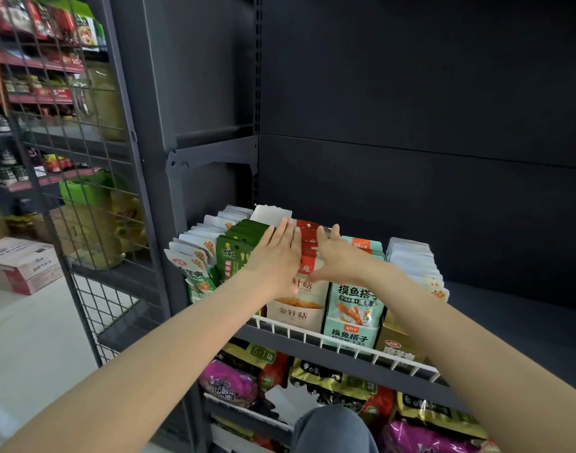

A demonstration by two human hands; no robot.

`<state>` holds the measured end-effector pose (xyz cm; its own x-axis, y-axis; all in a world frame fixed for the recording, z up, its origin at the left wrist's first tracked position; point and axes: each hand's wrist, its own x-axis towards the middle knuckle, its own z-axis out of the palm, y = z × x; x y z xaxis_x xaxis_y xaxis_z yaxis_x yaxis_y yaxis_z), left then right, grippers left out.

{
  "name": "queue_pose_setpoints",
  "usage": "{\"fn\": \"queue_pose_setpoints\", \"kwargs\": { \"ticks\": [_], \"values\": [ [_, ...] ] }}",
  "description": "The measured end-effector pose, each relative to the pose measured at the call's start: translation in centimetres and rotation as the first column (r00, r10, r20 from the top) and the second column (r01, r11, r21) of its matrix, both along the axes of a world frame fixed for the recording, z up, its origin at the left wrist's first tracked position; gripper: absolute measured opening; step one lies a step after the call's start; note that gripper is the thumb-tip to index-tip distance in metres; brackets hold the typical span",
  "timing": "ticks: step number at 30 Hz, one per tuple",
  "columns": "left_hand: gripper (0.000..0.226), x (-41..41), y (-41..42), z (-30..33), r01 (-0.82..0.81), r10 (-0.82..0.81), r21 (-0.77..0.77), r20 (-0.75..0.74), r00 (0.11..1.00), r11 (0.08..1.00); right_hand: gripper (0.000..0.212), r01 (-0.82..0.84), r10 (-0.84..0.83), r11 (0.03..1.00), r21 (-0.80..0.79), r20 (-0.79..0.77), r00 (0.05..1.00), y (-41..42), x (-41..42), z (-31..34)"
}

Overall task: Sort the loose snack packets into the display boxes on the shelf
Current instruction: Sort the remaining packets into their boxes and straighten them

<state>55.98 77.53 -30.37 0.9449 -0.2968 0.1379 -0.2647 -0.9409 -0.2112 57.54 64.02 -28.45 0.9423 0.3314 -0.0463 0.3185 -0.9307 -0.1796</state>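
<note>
Head view: both hands (308, 256), fingers straight, press flat on upright red-and-cream snack packets (308, 245).

My left hand (277, 253) and right hand (335, 256) lie side by side at the frame's centre, flat on the packets standing in the enoki mushroom display box (295, 313). Left of it stand the pepper-flavour packets (232, 256), then another row of packets (195, 256) at the shelf's left end. Right of it sits the fish snack display box (353, 325), then a further box (399, 346). A wire rail (312, 335) runs before them all. Below it, bagged snacks (322, 377) fill the lower shelf.
</note>
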Motion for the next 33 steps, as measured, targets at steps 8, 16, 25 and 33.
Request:
{"fn": "queue_pose_setpoints", "kwargs": {
  "ticks": [8,16,25,33],
  "values": [
    [0.119,2.0,0.0,1.2,0.006,-0.005,0.035,-0.040,0.999,0.999,0.101,-0.054,0.068,0.988,-0.142,0.093,0.993,-0.9,1.0,0.4],
    [0.112,0.7,0.0,0.7,0.000,-0.007,0.101,0.067,0.998,0.995,0.097,-0.101,0.119,0.976,-0.194,0.081,0.990,-0.6,0.0,0.3],
    [0.112,0.7,0.2,0.5,0.093,-0.094,0.019,0.023,0.995,0.995,0.103,-0.108,0.118,0.983,-0.149,0.060,0.991,-0.6,-0.6,0.5],
    [0.099,0.4,0.0,0.8,0.174,-0.174,-0.010,-0.048,0.984,0.985,0.110,-0.032,0.038,0.983,-0.180,0.030,0.999,-1.2,-0.2,0.4]
  ]
}}
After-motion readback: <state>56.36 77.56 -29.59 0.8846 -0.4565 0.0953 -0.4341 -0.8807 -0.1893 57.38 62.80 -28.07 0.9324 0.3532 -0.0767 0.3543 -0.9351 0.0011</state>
